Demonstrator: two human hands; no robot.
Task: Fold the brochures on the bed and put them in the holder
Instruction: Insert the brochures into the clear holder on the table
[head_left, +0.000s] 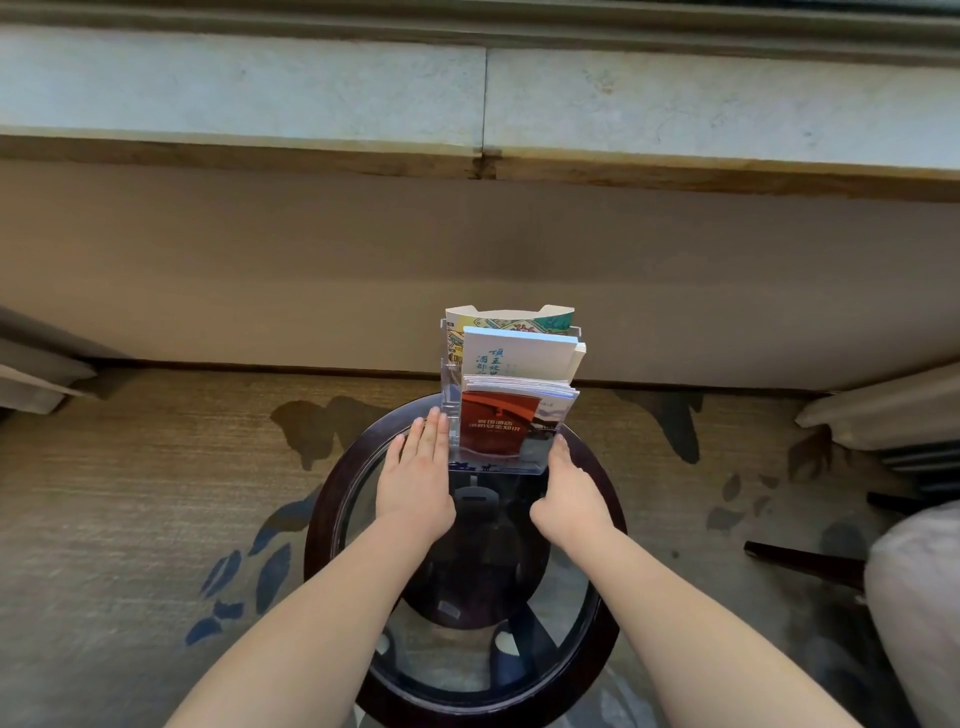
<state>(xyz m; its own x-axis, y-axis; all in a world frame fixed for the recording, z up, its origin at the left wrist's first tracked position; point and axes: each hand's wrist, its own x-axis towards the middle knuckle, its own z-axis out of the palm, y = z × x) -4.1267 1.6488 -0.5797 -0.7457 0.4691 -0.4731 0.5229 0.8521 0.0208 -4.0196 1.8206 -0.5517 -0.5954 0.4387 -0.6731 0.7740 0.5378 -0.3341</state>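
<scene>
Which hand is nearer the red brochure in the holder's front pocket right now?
Left. The left hand lies flat against the holder, right beside the red brochure; the right hand touches its opposite side, with a pale brochure between.

The holder (451, 415) stood at the far edge of the table (321, 519) (brochures (498, 422) tiered inside), left hand (415, 486) at its left, right hand (571, 496) at its right.

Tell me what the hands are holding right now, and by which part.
The clear brochure holder, between straight fingers: left hand flat on its lower left side, right hand on its lower right side.
</scene>
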